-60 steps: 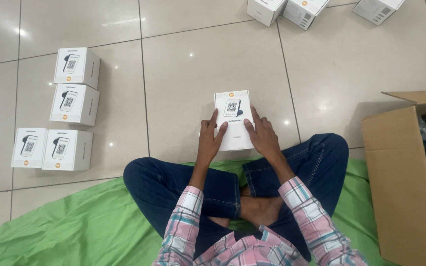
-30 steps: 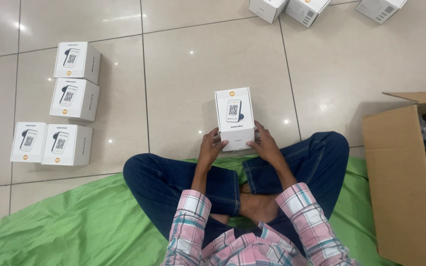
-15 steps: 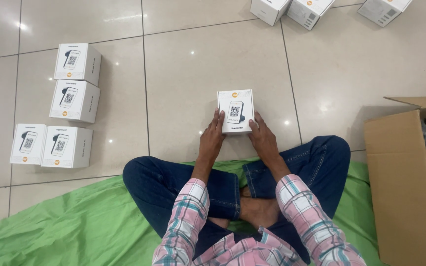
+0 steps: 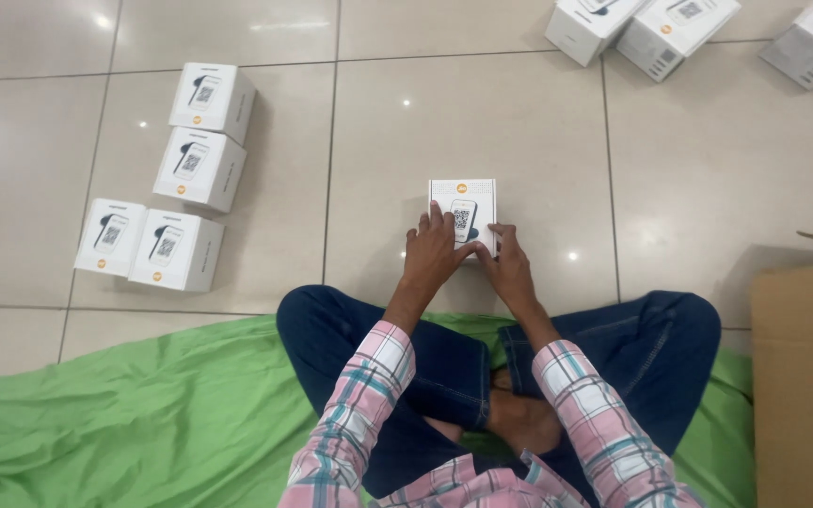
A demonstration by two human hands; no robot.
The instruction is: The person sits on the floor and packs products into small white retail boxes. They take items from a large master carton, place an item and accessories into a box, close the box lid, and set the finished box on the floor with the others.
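Both hands grip one small white carton (image 4: 463, 212) that stands on the tiled floor (image 4: 482, 113) just ahead of the person's crossed legs. The left hand (image 4: 433, 249) lies over the carton's near-left part, fingers spread across its top face and left edge; the right hand (image 4: 510, 266) presses the near-right corner with the fingers curled against the side. Neither hand is shut around it: the carton sits pinched between two flat, partly open hands, and it looks to rest on the floor, not lifted.

From the grip the carton lies at twelve o'clock, so most of its body sticks out beyond the fingertips, away from the person. Its top face is nearly square, with the printed picture running roughly six to twelve. The left hand reaches farther up the carton than the right and covers more of it.

At about ten o'clock from the hands, well apart, four matching white cartons (image 4: 201, 169) sit in a cluster: two at the far end, one behind the other, and two side by side nearer. Further white cartons (image 4: 670, 33) lie at one to two o'clock near the picture's far edge. An open brown cardboard box (image 4: 802, 376) stands at four o'clock, just beside the right knee. A green cloth (image 4: 124, 433) is spread under the person.
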